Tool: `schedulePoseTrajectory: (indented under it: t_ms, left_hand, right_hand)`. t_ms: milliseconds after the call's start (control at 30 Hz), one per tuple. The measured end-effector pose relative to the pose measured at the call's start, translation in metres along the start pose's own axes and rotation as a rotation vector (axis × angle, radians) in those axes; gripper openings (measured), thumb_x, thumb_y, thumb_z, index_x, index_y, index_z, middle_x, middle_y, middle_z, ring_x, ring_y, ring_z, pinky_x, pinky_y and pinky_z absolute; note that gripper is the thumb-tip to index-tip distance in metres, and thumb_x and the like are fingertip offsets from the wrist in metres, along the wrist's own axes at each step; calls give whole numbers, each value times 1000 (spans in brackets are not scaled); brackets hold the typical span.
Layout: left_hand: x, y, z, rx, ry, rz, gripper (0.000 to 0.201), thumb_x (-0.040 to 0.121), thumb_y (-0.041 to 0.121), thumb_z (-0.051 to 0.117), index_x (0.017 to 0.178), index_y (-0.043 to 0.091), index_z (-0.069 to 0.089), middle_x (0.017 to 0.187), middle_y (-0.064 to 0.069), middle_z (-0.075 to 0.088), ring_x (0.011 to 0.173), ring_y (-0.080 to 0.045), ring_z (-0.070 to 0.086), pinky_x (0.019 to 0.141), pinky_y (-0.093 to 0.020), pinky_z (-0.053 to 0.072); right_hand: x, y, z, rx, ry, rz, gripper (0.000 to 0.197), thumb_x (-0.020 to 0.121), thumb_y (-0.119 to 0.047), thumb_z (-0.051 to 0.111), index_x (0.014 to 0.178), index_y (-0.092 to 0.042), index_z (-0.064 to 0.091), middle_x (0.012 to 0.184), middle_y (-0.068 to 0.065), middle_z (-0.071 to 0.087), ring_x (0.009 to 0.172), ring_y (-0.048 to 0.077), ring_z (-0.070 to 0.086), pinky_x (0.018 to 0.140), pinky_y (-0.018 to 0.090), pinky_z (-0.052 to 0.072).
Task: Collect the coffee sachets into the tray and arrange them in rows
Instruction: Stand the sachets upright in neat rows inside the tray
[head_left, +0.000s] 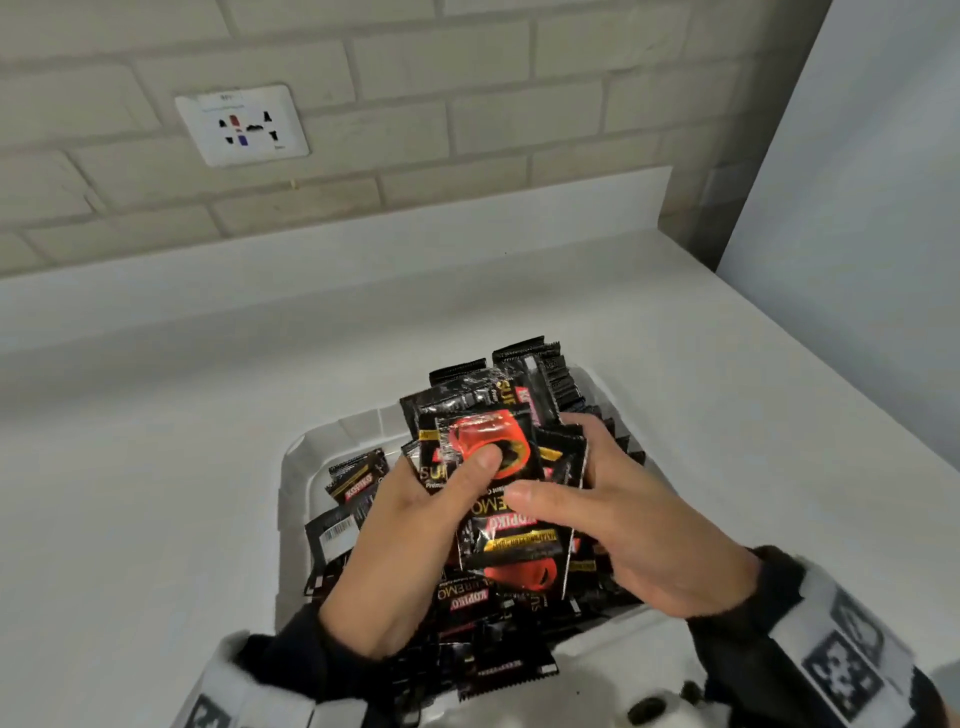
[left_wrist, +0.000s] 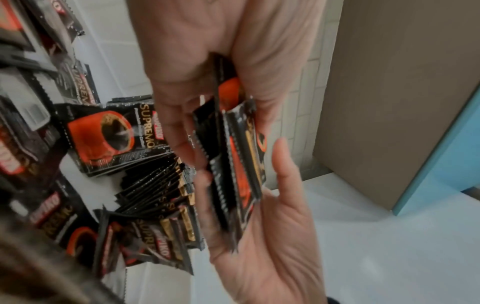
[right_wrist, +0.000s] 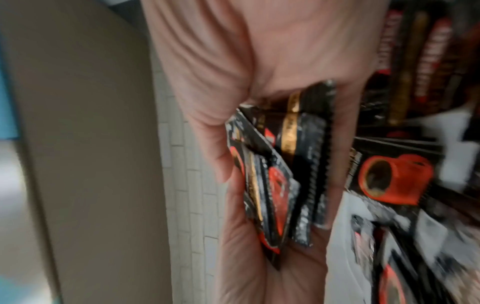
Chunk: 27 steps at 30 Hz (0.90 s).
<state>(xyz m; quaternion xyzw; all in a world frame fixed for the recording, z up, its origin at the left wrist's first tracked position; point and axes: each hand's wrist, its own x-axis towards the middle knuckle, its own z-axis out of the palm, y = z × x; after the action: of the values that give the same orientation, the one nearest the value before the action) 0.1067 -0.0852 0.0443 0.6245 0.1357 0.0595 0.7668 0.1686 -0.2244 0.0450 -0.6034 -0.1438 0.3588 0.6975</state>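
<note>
Black-and-red coffee sachets form a small stack pinched between both hands directly above the white tray. The left hand has its thumb curled on the stack's face; the right hand wraps its right edge. The stack's long axis runs near to far, as does the standing row at the tray's far right; the right hand is nearer it.

sachets are glossy black with a red-orange cup and gold stripe, tray and counter plain white, wall beige brick pattern
</note>
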Motion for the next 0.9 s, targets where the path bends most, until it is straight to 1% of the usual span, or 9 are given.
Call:
schedulePoseTrajectory:
  t_ms: [100, 233, 333, 400, 467, 500, 633, 733, 900]
  left_hand:
    - [2, 1, -2, -170, 76, 6, 35, 74, 21, 59, 105, 7, 63, 93, -12, 73, 82, -24, 71, 62, -30, 57]
    - [6, 1, 1, -298, 193, 27, 52, 71, 23, 63, 119, 7, 55, 104, -15, 70, 89, -28, 70, 67, -37, 59]
    - [3, -3, 10, -370, 230, 58, 56, 67, 20, 65, 121, 10, 53, 103, -14, 70, 86, -27, 70, 66, -37, 58]
    - [1, -8, 14, -383, 203, 54, 53, 67, 16, 65, 119, 9, 54, 96, -14, 71, 77, -26, 70, 59, -34, 58]
    - [0, -11, 15, -378, 189, 45, 52, 66, 11, 65, 117, 8, 56, 92, -13, 72, 72, -24, 71, 54, -31, 56]
    - [0, -12, 14, -370, 190, 48, 52, 65, 10, 65, 116, 8, 57, 91, -12, 73, 73, -23, 71, 56, -30, 56]
    - [3, -10, 5, -286, 165, 62, 50, 62, 11, 67, 111, 11, 59, 90, -10, 73, 75, -22, 71, 60, -30, 57]
    - [4, -6, -8, -168, 96, 40, 45, 60, 15, 70, 104, 17, 59, 88, -5, 74, 76, -21, 71, 61, -33, 57]
    - [-3, -2, -17, 97, -114, -20, 51, 55, 22, 85, 97, 29, 58, 85, 4, 73, 75, -17, 71, 65, -29, 55]
  right_hand:
    - [-5, -6, 3, -129, 11, -69, 67, 65, -31, 79, 117, -36, 38, 114, 0, 59, 100, 18, 65, 76, 43, 57]
    - [-12, -5, 11, -252, -49, -182, 58, 87, -12, 59, 122, -47, 28, 115, -10, 55, 94, 8, 64, 63, 31, 58]
    - [-12, 1, 19, -379, -111, -250, 58, 93, -25, 49, 133, -52, 18, 122, -15, 50, 96, 6, 58, 63, 25, 54]
    - [-9, 7, 20, -496, -126, -239, 67, 92, -40, 44, 141, -52, 0, 142, -12, 30, 115, 1, 47, 83, 31, 52]
    - [-8, 13, 18, -610, -123, -218, 75, 86, -60, 37, 140, -50, -14, 153, -10, 10, 138, 5, 20, 109, 42, 33]
    - [-9, 14, 18, -657, -126, -196, 77, 83, -67, 34, 138, -52, -17, 153, -9, 6, 141, 8, 14, 113, 42, 26]
    - [-17, -3, 17, -791, -112, -102, 82, 76, -66, 32, 135, -53, -23, 141, -29, 4, 106, -13, 46, 96, 14, 39]
    - [-18, -23, 13, -791, -11, -178, 86, 69, -66, 34, 140, -48, -11, 131, -41, 8, 107, -17, 39, 91, 14, 42]
    - [-12, -46, 7, -806, 116, -363, 66, 74, -58, 43, 137, -45, 27, 125, -26, 32, 115, -17, 33, 88, 8, 39]
